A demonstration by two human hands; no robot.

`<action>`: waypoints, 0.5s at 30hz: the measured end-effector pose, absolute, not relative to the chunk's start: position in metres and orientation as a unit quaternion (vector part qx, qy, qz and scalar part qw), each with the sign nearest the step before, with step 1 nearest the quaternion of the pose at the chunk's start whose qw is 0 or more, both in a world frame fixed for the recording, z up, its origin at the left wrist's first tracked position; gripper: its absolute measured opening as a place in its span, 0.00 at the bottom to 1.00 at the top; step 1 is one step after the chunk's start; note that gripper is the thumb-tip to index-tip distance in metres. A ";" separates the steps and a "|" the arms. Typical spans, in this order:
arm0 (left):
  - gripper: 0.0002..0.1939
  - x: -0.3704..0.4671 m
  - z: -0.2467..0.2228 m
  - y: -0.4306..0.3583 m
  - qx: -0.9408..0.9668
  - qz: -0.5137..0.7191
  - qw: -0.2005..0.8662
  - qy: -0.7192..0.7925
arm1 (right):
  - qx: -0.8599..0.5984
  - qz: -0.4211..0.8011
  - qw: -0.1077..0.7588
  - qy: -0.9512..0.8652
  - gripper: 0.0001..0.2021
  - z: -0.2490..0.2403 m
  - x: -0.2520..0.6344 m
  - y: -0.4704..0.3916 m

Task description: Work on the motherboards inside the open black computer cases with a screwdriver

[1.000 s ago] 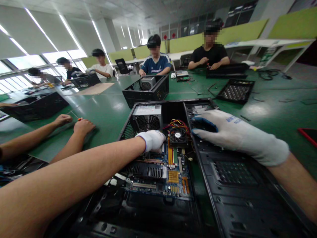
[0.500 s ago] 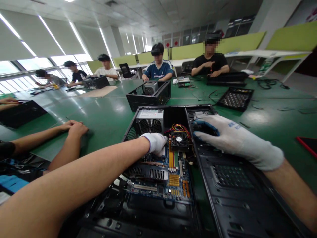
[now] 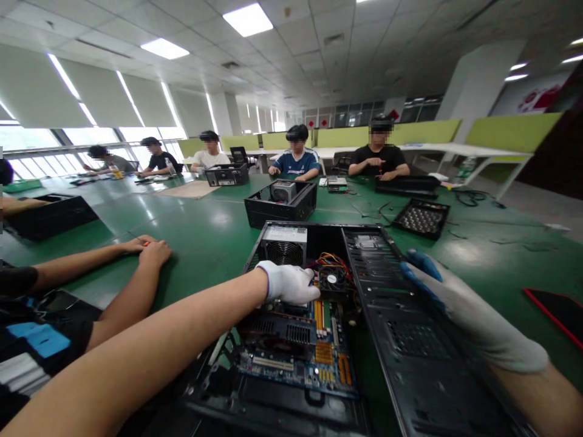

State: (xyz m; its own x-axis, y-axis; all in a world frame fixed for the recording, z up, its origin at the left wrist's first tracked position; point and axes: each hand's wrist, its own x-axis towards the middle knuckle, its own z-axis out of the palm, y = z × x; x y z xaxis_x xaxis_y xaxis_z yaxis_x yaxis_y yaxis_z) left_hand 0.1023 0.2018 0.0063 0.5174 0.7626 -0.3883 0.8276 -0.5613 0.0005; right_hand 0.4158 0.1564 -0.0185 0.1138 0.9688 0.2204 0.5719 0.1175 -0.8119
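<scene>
An open black computer case [image 3: 314,397] lies in front of me, its blue motherboard [image 3: 273,363] exposed. My left hand [image 3: 289,283], in a white glove, is over the upper part of the board. Its fingers are drawn together beside the left edge of a black cooling fan [image 3: 331,279]; whatever is between them is hidden. My right hand [image 3: 460,303], gloved in white with a blue palm, is by the right edge of the black side section [image 3: 387,303]. Its thumb and fingers are apart, and nothing shows between them.
A power supply [image 3: 285,243] sits at the case's far end, near coloured wires [image 3: 334,262]. Beyond stands another open case [image 3: 280,209]. A perforated black tray [image 3: 421,218] lies at right, a red-edged black pad [image 3: 555,312] nearer. At left rest a co-worker's hands [image 3: 152,247].
My view has tilted up, so the table sits lower in the picture. My right hand has shifted outward to the case's right edge. My left hand stays by the fan, its fingertips slightly shifted.
</scene>
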 end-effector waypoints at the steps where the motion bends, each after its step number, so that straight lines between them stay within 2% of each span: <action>1: 0.31 0.100 0.011 0.196 0.870 -0.153 0.098 0.458 | -0.615 0.304 0.420 -0.594 0.32 -0.021 0.417 0.151; 3: 0.29 0.095 0.018 0.181 0.882 -0.107 0.102 0.448 | -0.594 0.383 0.435 -0.557 0.32 -0.025 0.417 0.142; 6: 0.21 0.083 0.031 0.152 0.905 -0.046 0.084 0.415 | -0.602 0.386 0.470 -0.518 0.29 -0.025 0.413 0.137; 10: 0.13 0.057 0.056 0.110 0.917 0.023 0.058 0.394 | -0.582 0.389 0.473 -0.535 0.26 -0.018 0.397 0.138; 15: 0.10 0.017 0.057 0.060 0.914 0.122 0.039 0.386 | -0.533 0.426 0.486 -0.546 0.26 -0.015 0.347 0.140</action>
State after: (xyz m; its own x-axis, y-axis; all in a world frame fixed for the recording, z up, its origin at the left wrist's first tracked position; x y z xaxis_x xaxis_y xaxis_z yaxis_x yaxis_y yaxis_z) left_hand 0.0172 0.0603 0.0572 0.6721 0.7149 0.1928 0.6958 -0.6988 0.1659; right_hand 0.3471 0.1400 -0.0149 0.0413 0.9963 0.0758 0.1680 0.0679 -0.9835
